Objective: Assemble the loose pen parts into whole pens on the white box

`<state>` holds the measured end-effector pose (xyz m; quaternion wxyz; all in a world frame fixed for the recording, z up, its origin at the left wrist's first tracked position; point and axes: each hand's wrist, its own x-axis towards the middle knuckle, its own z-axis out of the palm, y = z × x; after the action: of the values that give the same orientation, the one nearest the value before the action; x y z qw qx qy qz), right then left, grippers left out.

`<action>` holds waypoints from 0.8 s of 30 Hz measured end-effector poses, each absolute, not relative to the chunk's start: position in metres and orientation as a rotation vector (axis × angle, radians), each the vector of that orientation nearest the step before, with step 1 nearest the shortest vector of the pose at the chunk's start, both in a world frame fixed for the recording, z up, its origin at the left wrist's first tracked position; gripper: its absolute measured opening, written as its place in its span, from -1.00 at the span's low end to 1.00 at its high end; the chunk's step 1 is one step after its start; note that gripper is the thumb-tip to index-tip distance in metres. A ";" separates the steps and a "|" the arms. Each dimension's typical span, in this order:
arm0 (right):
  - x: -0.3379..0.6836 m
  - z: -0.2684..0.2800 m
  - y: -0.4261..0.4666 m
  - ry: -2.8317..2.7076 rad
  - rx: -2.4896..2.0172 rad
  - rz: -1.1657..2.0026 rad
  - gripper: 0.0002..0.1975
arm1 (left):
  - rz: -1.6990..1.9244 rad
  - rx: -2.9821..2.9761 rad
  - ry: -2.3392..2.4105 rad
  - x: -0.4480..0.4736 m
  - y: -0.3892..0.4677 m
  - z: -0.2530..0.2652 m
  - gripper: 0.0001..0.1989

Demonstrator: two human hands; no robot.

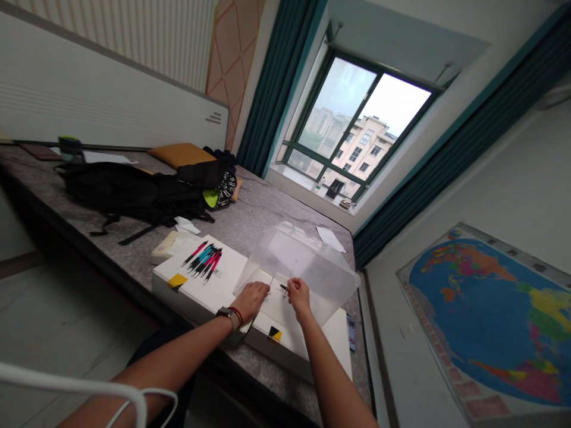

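Note:
My left hand (253, 300), with a watch and a red band at the wrist, rests at the near edge of a translucent plastic bin (307, 261). Its fingers are curled together, and a thin pale tip shows beside them. My right hand (298, 295) is closed in a pinch in front of the bin's opening. Small dark and shiny pieces (284, 289) show right at its fingertips; their kind is too small to tell. Several click pens (205, 260), red, blue and black, lie in a row on the left white box (232, 261). The bin lies over the right white box (334, 339).
The boxes stand on a grey mattress (263, 208). A tissue pack (172, 246) sits left of the pens. Farther back lie a black backpack (129, 193) and a brown envelope (182, 156). White paper (331, 239) lies behind the bin. A white cable (134, 392) crosses the lower left.

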<state>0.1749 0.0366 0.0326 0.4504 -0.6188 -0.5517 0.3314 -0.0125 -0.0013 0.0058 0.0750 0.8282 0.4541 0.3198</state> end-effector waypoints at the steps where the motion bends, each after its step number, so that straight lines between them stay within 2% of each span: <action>1: 0.178 0.028 0.031 -1.212 -1.473 0.900 -0.76 | 0.964 2.488 1.361 -0.012 -0.001 0.004 -0.75; 8: 0.187 0.013 -0.002 -0.783 -1.254 1.112 -0.72 | 1.071 2.477 1.355 -0.011 0.007 -0.008 -0.77; 14: 0.190 0.006 -0.012 -0.740 -1.044 1.131 -0.73 | 1.286 2.362 1.324 -0.012 0.009 -0.011 -0.77; 24: 0.197 0.005 -0.012 -0.708 -1.035 1.232 -0.76 | 1.273 2.443 1.162 -0.013 0.010 -0.012 -0.68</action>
<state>0.1966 -0.0124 0.0047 0.6379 -0.4536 -0.3102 0.5396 -0.0128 0.0103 -0.0120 0.0758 0.8148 0.3876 0.4245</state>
